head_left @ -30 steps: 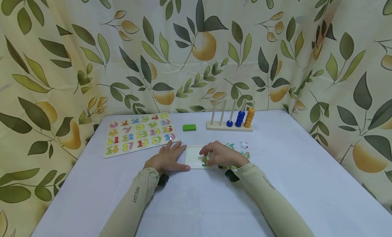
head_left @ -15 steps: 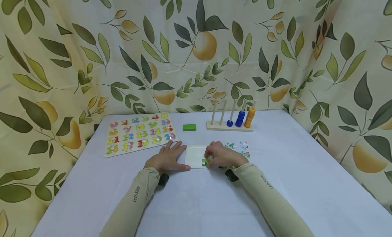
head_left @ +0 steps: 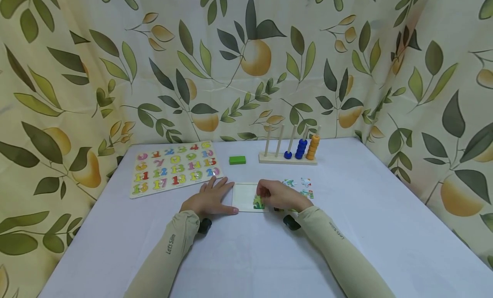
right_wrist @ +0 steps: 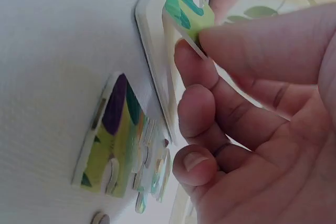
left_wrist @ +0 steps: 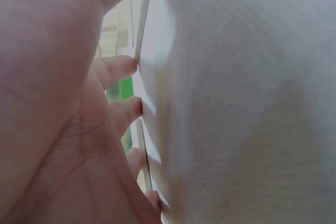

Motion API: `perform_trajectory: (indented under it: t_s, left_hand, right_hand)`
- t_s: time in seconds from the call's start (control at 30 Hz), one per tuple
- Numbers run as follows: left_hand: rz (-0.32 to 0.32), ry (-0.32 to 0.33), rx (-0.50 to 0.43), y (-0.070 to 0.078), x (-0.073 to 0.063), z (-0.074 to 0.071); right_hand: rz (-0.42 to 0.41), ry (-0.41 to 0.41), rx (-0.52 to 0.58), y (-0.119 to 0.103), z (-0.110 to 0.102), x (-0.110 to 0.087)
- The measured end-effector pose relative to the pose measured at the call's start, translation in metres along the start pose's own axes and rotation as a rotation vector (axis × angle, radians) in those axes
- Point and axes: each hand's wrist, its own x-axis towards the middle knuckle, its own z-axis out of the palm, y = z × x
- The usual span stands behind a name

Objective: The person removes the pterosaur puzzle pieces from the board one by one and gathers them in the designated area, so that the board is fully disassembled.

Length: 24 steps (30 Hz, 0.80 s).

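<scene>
A white puzzle tray (head_left: 242, 197) lies flat before me. My left hand (head_left: 208, 200) is spread on the cloth at its left side, thumb by the near corner and index fingertip by the far corner. Over the tray's right part, my right hand (head_left: 283, 194) pinches a green jigsaw piece (head_left: 258, 202) between thumb and index finger. In the right wrist view this puzzle piece (right_wrist: 184, 11) is tilted at the tray's corner, the other fingers curled. A loose yellow-green and purple jigsaw piece (right_wrist: 107, 145) rests on the cloth beside the tray.
Several more jigsaw pieces (head_left: 306, 184) lie right of the tray, partly behind my right hand. A number puzzle board (head_left: 178, 166) is at the back left. Behind the tray are a green block (head_left: 237, 160) and a bead stacking frame (head_left: 288, 160) with upright pegs.
My right hand's fingers have curled in and drawn slightly right, and more of the green jigsaw piece shows. My left hand stays in place by the tray.
</scene>
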Motion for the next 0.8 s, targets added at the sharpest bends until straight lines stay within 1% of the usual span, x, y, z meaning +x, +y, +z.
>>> perform_trajectory:
  t_s: [0.13,0.37,0.53,0.67,0.8]
  left_hand:
    - [0.008,-0.004,-0.006,0.0,0.0,0.0]
    - [0.007,-0.009,-0.002,0.0,-0.001,0.0]
    - [0.003,-0.008,0.02,0.0,-0.001,0.0]
    - [0.008,-0.007,0.009,0.0,-0.002,0.0]
    - [0.013,-0.009,-0.003,0.001,-0.003,0.0]
  right_hand:
    - [-0.011,0.025,0.009,0.0,0.0,0.0]
    - [0.006,0.067,0.022,-0.002,-0.004,-0.004]
    - [-0.008,0.077,0.032,-0.003,-0.008,-0.008]
    - [-0.025,0.085,0.046,-0.003,-0.01,-0.012]
    - [-0.014,0.094,0.064,0.0,-0.012,-0.015]
